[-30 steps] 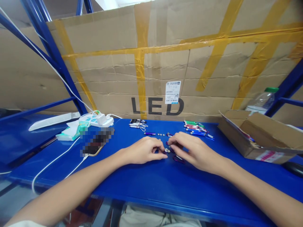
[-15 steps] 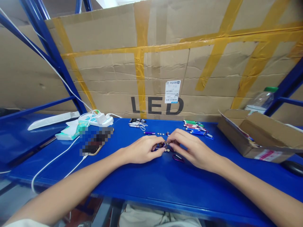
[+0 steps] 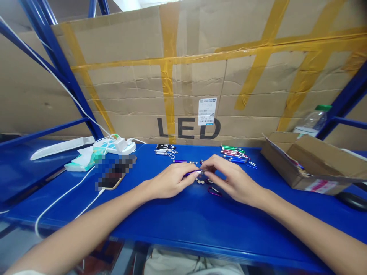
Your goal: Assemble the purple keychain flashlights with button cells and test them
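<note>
Both hands pinch one slim purple metal mini-flashlight (image 3: 191,174): left hand (image 3: 169,181) closed on the barrel, right hand (image 3: 232,181) nipping its tip. Long axis runs straight across between them, just above small silver button cells (image 3: 200,182) on the blue counter (image 3: 186,223).

Left hand (image 3: 169,182) and right hand (image 3: 231,180) pinch purple flashlight (image 3: 190,174)

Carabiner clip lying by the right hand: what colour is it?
The carabiner clip is purple, clearest in the head view.
</note>
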The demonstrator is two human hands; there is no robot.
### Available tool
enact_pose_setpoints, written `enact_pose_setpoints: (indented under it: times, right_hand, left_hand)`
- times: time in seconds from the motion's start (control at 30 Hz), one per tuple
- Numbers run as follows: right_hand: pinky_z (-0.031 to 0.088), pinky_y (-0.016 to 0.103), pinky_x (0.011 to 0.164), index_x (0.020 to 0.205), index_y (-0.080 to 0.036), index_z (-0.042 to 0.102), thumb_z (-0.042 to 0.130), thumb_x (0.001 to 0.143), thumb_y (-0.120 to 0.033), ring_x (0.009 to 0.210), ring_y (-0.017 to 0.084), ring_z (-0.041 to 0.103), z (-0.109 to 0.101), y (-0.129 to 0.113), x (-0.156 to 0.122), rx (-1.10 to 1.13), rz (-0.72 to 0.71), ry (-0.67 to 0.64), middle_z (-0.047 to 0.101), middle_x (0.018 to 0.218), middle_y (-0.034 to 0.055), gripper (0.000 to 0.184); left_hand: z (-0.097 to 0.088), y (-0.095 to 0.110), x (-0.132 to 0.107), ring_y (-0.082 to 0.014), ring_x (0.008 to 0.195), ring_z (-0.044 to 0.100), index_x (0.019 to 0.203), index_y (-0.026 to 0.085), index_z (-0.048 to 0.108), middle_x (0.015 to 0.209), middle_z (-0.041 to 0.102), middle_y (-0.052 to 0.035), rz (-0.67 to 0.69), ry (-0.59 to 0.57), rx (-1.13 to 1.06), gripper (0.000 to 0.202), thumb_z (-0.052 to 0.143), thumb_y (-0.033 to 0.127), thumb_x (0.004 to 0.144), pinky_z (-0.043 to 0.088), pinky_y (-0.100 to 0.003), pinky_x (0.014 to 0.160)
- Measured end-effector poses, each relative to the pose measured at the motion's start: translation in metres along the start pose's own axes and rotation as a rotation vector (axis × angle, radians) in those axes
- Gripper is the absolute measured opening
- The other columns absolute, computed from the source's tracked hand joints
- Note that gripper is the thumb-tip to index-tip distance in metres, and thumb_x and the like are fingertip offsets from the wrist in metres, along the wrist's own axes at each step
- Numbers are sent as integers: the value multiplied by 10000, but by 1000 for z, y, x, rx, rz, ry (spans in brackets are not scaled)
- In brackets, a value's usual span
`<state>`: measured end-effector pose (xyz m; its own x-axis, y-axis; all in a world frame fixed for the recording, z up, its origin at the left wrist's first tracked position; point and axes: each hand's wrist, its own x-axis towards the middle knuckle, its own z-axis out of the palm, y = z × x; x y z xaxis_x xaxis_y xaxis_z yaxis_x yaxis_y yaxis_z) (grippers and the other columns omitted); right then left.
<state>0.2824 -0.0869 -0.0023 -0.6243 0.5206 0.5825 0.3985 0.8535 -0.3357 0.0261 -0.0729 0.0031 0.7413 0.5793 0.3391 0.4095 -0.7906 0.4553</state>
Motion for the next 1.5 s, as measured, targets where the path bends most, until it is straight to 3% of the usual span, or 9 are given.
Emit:
enact_pose_setpoints:
  times: [0.3, 0.53, 0.67, 0.77, 0.87, 1.0, 1.17, 1.4, 1.5]
  right_hand:
    - [553, 392, 869, 1212, -248, 586, 505, 1125, -202, 986, 233, 652, 3, -5, 0, -34, -66, 129, 684, 1087, 88, 127]
    - [577, 403, 905, 1292, -252, 583, 500, 1120, -164, 1056, 244, 668, 5, -1, -1, -117, -128, 78, 701, 1144, 100, 211]
    - [593, 412, 928, 1318, -248, 603, 481, 1117, -150, 1107, 252, 689, 6, 0, -3, -154, -175, 114, 727, 1176, 108, 254]
    - [603, 429, 941, 1323, -258, 618, 479, 1120, -175, 1120, 260, 704, 7, 0, -5, -162, -177, 141, 744, 1183, 109, 259]
    - [605, 426, 928, 1299, -261, 619, 487, 1122, -195, 1076, 253, 707, 7, -1, -4, -133, -144, 122, 748, 1146, 100, 231]
    - [601, 390, 873, 1189, -253, 617, 497, 1127, -227, 968, 229, 698, 9, -2, -3, -35, -47, 140, 728, 1070, 84, 138]
    - [601, 336, 808, 1106, -241, 617, 610, 1088, -329, 872, 191, 689, 13, -4, 1, 187, 199, 192, 705, 1008, 47, 90]
    - [607, 324, 696, 951, -215, 610, 820, 909, -513, 714, 170, 703, 12, -8, 10, 650, 473, 159, 681, 859, -2, 366]
    - [607, 321, 717, 943, -206, 606, 872, 860, -515, 713, 166, 713, 11, -9, 12, 767, 543, 143, 695, 836, -6, 416]
  left_hand:
    - [1, 6, 0, -239, 1199, 686, 1298, 193, 667, 1319, 748, -99, -23, 38, -38, 341, 411, 372, 1160, 494, -366, 1079]
    - [0, 9, 4, -190, 935, 626, 1060, 171, 702, 1024, 724, -55, -120, 6, -289, 422, 433, 486, 1136, 499, -313, 883]
    - [2, 7, 8, -116, 604, 359, 909, 154, 679, 666, 419, 46, -289, -84, -731, 580, 587, 720, 993, 327, -251, 562]
    - [1, 7, 9, -91, 558, 198, 863, 153, 657, 619, 246, 93, -363, -149, -941, 628, 685, 780, 892, 215, -245, 518]
    - [0, 7, 8, -108, 595, 362, 903, 144, 696, 649, 427, 47, -314, -107, -779, 605, 647, 746, 943, 332, -248, 559]
    - [2, 5, 6, -185, 924, 646, 1059, 157, 742, 1010, 751, -57, -146, 23, -377, 410, 523, 500, 1104, 501, -299, 849]
    - [7, -2, 2, -229, 1084, 668, 1212, 165, 711, 1191, 762, -93, 32, 126, 19, 319, 467, 361, 1151, 492, -335, 991]
    - [5, -9, 1, -251, 924, 585, 1234, 106, 688, 1006, 705, -138, 232, 156, 478, 501, 272, 381, 1183, 519, -378, 861]
    - [6, -7, 1, -249, 925, 594, 1225, 107, 688, 1004, 705, -138, 226, 162, 482, 503, 269, 382, 1183, 522, -381, 871]
